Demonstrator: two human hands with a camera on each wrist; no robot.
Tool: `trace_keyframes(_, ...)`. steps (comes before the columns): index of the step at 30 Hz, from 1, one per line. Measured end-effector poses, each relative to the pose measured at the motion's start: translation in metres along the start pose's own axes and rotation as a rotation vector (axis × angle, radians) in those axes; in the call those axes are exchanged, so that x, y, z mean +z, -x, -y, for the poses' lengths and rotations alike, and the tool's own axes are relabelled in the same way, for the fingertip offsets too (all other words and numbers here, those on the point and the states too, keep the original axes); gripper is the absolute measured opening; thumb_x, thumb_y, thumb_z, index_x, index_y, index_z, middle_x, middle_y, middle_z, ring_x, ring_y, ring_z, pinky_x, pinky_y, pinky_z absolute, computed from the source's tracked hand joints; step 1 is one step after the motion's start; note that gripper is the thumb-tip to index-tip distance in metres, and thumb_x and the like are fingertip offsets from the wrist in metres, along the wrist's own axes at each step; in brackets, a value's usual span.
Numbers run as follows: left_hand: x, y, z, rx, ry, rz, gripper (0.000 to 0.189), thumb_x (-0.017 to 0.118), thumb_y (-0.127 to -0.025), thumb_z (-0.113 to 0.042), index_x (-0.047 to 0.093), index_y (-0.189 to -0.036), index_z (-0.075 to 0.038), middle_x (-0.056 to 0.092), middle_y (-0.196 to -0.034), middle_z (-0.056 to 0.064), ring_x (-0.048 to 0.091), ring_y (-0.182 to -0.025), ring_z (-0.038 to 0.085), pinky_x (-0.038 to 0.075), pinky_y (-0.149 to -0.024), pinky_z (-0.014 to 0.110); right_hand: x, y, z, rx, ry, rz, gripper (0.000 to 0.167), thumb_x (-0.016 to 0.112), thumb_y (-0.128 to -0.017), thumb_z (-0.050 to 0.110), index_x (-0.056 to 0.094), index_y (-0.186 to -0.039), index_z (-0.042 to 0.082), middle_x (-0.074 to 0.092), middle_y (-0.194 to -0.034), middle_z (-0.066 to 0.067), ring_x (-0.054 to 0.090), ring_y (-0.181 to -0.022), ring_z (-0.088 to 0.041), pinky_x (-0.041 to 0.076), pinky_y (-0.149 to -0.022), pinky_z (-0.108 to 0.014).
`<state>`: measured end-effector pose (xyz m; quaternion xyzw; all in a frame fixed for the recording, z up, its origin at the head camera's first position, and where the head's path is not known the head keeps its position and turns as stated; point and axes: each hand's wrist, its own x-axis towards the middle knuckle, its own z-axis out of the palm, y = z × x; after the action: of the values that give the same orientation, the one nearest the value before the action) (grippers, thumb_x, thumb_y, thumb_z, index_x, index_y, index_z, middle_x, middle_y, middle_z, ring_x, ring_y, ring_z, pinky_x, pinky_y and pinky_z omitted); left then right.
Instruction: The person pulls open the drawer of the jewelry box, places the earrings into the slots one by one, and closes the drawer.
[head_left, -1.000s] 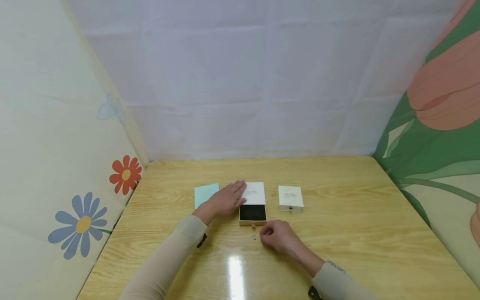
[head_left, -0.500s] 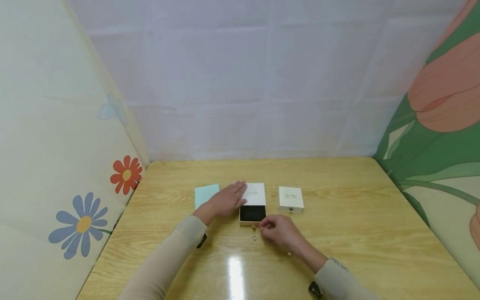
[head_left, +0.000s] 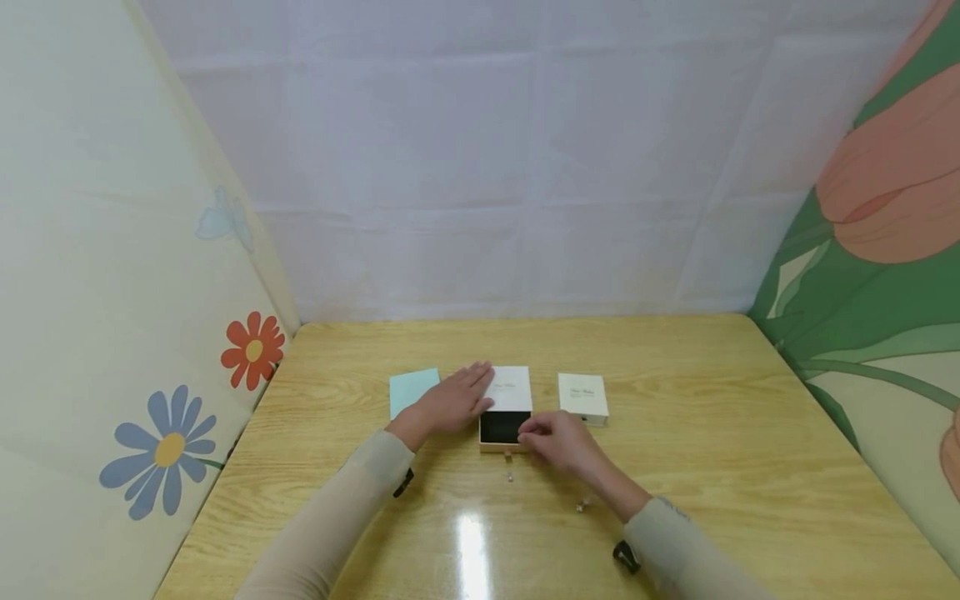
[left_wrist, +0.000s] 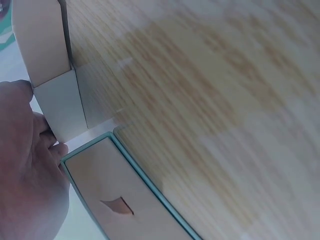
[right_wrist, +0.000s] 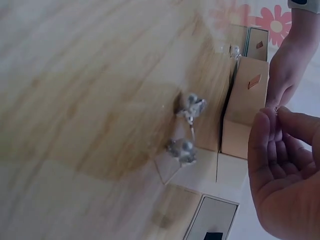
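A white drawer box (head_left: pixel 512 388) stands with its black-lined drawer (head_left: pixel 498 428) pulled out toward me. My left hand (head_left: pixel 450 400) rests straight-fingered on the box's left side, thumb near its front edge. Over the drawer's right front corner, my right hand (head_left: pixel 562 442) pinches a tiny shiny earring (right_wrist: pixel 276 110) between thumb and index finger; most of it is hidden by the fingertips. Two silvery earrings (right_wrist: pixel 191 106) with thin wire posts lie on the table below my right wrist. Another small shiny earring (head_left: pixel 510 477) lies in front of the drawer's pull tab (head_left: pixel 507 456).
A light-blue box (head_left: pixel 411 390) sits left of the white box, partly behind my left hand. To the right stands a cream box (head_left: pixel 583 395), its drawer pushed in. A plain cloth (head_left: pixel 487 167) hangs behind the wooden table (head_left: pixel 712 433).
My right hand has risen from the table beside the drawer and moved forward over its right corner. The earrings under my right wrist have come into view. My left hand has stayed put.
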<state>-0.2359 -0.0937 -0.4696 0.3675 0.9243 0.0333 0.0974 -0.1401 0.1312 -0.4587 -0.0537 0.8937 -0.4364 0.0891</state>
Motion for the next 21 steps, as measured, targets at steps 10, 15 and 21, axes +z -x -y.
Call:
trace_keyframes(10,0.001,0.000,0.002,0.002,0.008,-0.005,0.065,0.024,-0.112,-0.045,0.012,-0.163,-0.006,0.009,-0.170,0.009,0.008,-0.157,0.024,0.013,-0.128,0.039,-0.002,-0.016,-0.003,-0.110,0.126,-0.011,0.009,0.077,-0.091,0.019,0.078,-0.088,0.011,0.068,-0.087,0.003,0.058,-0.075,-0.010,0.052,-0.069,-0.029)
trace_keyframes(15,0.002,0.000,0.002,0.005,0.000,-0.005,0.065,0.024,-0.112,-0.044,0.012,-0.163,-0.006,0.009,-0.170,0.010,0.009,-0.157,0.024,0.014,-0.128,0.039,0.000,-0.022,-0.006,-0.135,0.164,-0.021,0.007,0.077,-0.090,0.018,0.077,-0.084,0.014,0.063,-0.082,0.004,0.054,-0.076,-0.010,0.048,-0.068,-0.028)
trace_keyframes(21,0.002,-0.001,0.002,0.002,-0.006,-0.004,0.065,0.023,-0.112,-0.045,0.011,-0.163,-0.006,0.009,-0.170,0.010,0.009,-0.157,0.024,0.013,-0.128,0.038,0.005,-0.026,-0.008,-0.125,0.226,-0.043,0.006,0.079,-0.089,0.020,0.077,-0.083,0.018,0.060,-0.083,0.005,0.051,-0.075,-0.011,0.046,-0.067,-0.029)
